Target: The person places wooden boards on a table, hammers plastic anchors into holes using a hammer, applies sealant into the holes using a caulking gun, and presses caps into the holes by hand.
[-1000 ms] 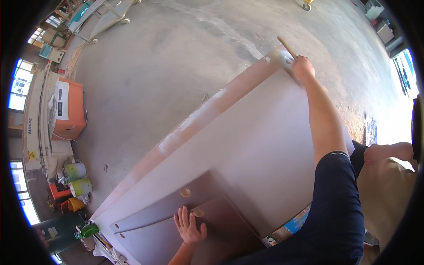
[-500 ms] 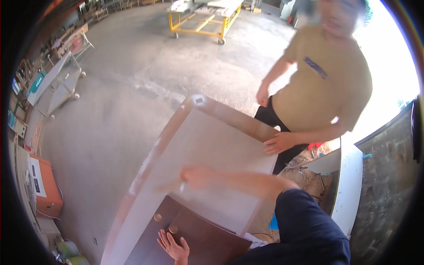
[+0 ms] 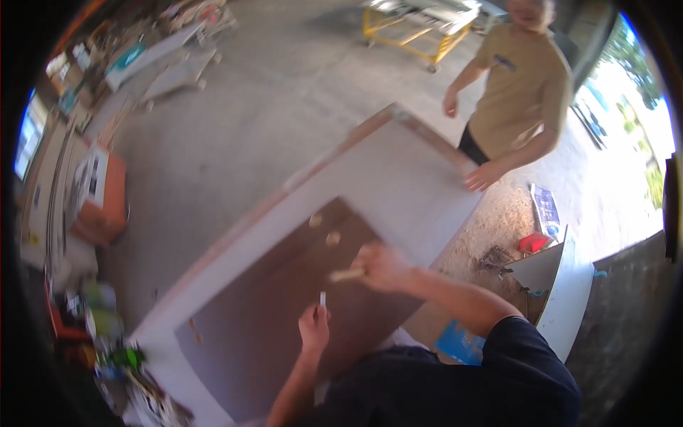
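Observation:
A dark brown panel (image 3: 284, 313) lies on a pale-topped worktable (image 3: 420, 192) in front of me. Two round tan discs or holes (image 3: 332, 239) show near the panel's far corner. Above the panel, my left hand (image 3: 314, 327) is closed around a short white stick (image 3: 323, 299), which points upward. My right hand (image 3: 384, 267) grips a light wooden stick (image 3: 347, 275) held out to the left over the panel. Blur hides the exact kind of either stick.
A person in a tan shirt (image 3: 526, 85) stands beyond the table's far right corner, one hand (image 3: 485, 175) on its edge. A yellow wheeled cart (image 3: 413, 39) stands farther back. An orange-and-white box (image 3: 103, 196) is at left. Wood shavings (image 3: 491, 220) cover the floor at right.
My left hand has lifted off the panel and now holds the white stick. My right hand has drawn nearer. The view has shifted, showing more of the panel.

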The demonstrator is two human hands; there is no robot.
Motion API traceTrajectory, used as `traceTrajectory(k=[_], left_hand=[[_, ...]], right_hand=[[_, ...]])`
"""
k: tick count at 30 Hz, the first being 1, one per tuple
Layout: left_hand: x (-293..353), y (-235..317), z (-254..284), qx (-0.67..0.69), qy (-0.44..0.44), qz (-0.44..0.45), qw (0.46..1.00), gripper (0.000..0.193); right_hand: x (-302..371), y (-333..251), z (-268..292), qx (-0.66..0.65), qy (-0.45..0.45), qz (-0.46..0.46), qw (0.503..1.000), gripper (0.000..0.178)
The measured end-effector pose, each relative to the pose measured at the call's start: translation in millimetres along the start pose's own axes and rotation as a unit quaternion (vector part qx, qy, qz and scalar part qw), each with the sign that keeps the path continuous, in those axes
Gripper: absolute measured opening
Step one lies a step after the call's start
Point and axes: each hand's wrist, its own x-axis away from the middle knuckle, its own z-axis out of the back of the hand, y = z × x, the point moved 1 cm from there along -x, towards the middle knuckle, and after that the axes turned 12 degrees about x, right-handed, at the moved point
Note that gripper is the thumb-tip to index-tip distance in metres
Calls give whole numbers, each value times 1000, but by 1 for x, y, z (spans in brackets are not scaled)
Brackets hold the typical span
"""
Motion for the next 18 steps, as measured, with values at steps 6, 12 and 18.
traceTrajectory(k=[6, 12, 18], left_hand=[[55, 1, 7, 448, -203, 66, 868, 21], [89, 1, -6, 628, -179, 116, 748, 19], [75, -19, -12, 527, -16, 50, 848, 15]], right_hand=[[44, -45, 17, 12, -112, 23, 993, 31], [94, -106, -19, -149, 11, 87, 985, 36], [121, -100, -42, -294, -92, 69, 949, 37]])
